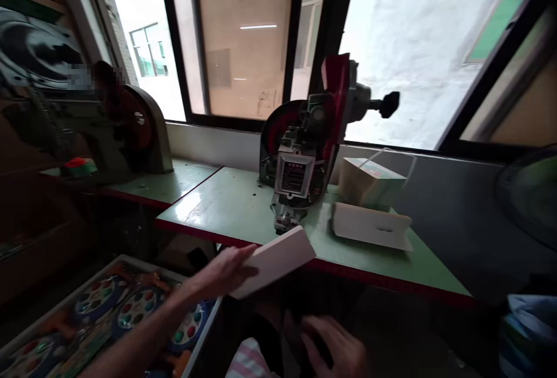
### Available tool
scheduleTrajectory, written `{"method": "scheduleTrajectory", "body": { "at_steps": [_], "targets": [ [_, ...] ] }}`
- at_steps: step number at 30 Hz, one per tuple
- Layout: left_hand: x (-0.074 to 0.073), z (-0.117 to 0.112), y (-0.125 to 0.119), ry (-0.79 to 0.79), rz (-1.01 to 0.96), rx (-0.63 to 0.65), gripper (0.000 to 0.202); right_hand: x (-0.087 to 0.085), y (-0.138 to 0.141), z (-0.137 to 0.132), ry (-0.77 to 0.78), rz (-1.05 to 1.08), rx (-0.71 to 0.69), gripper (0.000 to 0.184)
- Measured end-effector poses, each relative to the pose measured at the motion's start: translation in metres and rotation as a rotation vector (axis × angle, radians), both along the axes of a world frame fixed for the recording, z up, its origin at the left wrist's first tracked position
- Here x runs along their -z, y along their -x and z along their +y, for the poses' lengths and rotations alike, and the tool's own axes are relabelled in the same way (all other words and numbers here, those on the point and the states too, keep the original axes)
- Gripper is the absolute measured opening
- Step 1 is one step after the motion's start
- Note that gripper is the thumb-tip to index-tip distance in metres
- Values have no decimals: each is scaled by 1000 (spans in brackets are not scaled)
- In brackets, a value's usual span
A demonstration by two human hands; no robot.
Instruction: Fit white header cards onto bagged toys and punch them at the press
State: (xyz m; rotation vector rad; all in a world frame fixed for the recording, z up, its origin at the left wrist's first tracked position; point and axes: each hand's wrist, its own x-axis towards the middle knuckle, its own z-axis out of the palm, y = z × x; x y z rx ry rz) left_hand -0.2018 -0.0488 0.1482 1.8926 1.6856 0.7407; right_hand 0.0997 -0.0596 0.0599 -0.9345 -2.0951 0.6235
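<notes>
My left hand (232, 267) is closed around the near end of a folded white cardboard piece (282, 259), which looks like a flat box or header card. The far end of the card reaches over the front edge of the table, just below the small metal head of a machine (296, 175). My right hand (335, 346) is low at the bottom, above my lap and slightly blurred. Its fingers are loosely bent, with a gap to the thumb, and no object shows in it.
Another white folded card (369, 227) lies on the green table (230, 198), before a stack of printed cards (369, 180). At lower left stands a crate (119, 259) of packaged toys with coloured pieces (137, 308). A second machine (143, 128) is at left; a fan (528, 192) is at right.
</notes>
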Motion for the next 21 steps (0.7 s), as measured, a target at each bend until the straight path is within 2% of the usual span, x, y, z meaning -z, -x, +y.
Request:
{"method": "scheduleTrajectory", "body": {
  "at_steps": [2, 4, 6, 8, 11, 14, 16, 17, 21],
  "targets": [
    [-29, 3, 41, -30, 327, -8, 37, -52, 38, 21, -280, -87, -123, 45],
    [-58, 13, 71, -48, 535, 4, 34, -103, 87, 47, -525, -174, -168, 57],
    [-81, 27, 91, -64, 646, 0, 35, -142, 139, 77, -643, -301, -171, 64],
    [-98, 42, 102, -50, 674, -14, 33, -166, 188, 108, -642, -461, -176, 66],
    [-111, 64, 116, -2, 623, -39, 26, -178, 243, 151, -441, -740, -194, 55],
    [-109, 82, 138, 37, 548, -49, 17, -171, 274, 184, -272, -898, -253, 39],
    [-99, 90, 159, 80, 443, -46, 18, -162, 285, 199, -234, -925, -296, 34],
    [-92, 91, 170, 70, 346, -69, 25, -158, 289, 205, -223, -930, -312, 33],
    [-47, 91, 202, -155, -277, -363, 72, -148, 298, 223, -171, -931, -334, 33]
  ]
}}
